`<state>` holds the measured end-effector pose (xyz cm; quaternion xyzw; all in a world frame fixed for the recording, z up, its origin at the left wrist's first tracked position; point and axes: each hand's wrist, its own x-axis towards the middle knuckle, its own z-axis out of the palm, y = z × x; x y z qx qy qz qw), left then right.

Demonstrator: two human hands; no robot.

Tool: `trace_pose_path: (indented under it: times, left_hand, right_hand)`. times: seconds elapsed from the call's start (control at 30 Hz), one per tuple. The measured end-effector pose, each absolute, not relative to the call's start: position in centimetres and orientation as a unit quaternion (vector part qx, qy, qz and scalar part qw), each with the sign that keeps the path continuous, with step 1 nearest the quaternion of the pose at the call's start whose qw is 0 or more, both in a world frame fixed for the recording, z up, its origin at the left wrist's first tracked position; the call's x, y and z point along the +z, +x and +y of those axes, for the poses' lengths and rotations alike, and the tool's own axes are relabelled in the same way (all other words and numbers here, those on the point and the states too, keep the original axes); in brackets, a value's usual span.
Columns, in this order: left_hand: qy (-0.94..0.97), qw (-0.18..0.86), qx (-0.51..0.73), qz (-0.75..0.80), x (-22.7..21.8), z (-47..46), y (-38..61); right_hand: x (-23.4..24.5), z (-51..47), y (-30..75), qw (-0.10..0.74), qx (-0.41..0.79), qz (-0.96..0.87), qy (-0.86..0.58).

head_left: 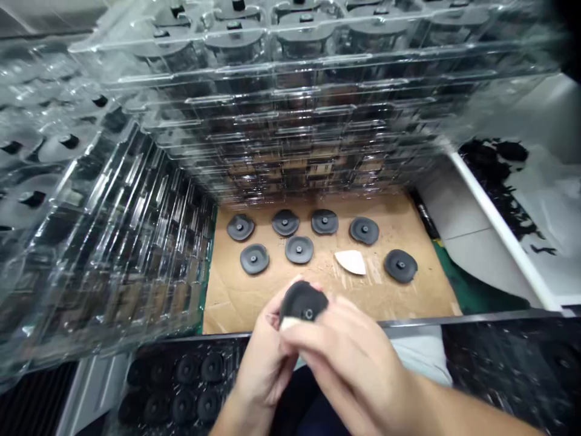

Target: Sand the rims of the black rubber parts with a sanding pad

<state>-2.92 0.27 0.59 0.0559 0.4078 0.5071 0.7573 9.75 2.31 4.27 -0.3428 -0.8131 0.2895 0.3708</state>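
Note:
A round black plastic disc [303, 298] with a small stub near its middle is held tilted above the front edge of the bench. My left hand [263, 351] is closed around its left side. My right hand [349, 351] lies over its right and near side, with thumb and fingers closed at the rim. Something pale shows at the right fingertips; I cannot tell whether it is a nail or a small piece. Several similar black discs [299, 249] lie apart on the brown cardboard [227, 303], beside a white fan-shaped piece [351, 262].
Tall stacks of clear plastic trays [290, 103] with discs in them stand behind and at the left [113, 212]. On the right is a white bin [503, 230] with black scraps. A dark tray of discs [181, 387] sits below the bench's front edge.

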Motion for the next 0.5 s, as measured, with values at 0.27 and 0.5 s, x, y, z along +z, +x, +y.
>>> trace_pose_path:
  times: [0.27,0.5]
  left_hand:
    - [0.052,0.769,0.474,0.425,1.3,0.1,-2.0]
    - [0.007,0.824,0.418,0.383,2.8,1.0,-1.3]
  right_hand:
    - [4.5,2.8,10.1,0.379,0.258,-0.817,-0.351]
    - [6.0,1.1,13.5,0.261,0.299,-0.822,-0.409]
